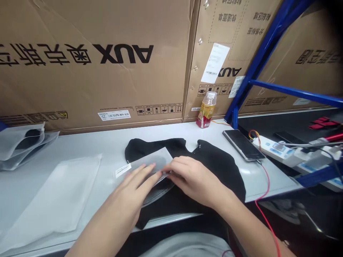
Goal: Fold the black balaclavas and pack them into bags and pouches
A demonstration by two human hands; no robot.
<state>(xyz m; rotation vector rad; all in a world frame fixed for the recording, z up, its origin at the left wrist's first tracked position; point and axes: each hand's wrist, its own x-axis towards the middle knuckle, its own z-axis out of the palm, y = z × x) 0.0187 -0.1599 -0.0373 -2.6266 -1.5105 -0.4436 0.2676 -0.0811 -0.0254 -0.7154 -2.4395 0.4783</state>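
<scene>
A frosted plastic bag (151, 161) with a white barcode sticker (123, 170) lies on a black cloth garment (217, 171). My left hand (136, 187) holds the bag's near edge, fingers lying across it. My right hand (191, 176) grips the bag's right end, and its fingertips meet those of my left hand. The black garment spreads under both hands and hangs a little over the near edge of the white table (171, 131). Its lower middle part is hidden by my hands and forearms.
Left of my hands lie a flat translucent bag (53, 200) and a pile of similar bags (23, 144). Farther right are a plastic drink bottle (206, 110), a smartphone (242, 144) on a red cable (264, 200), and a power strip (273, 150). AUX cardboard boxes (93, 71) stand behind.
</scene>
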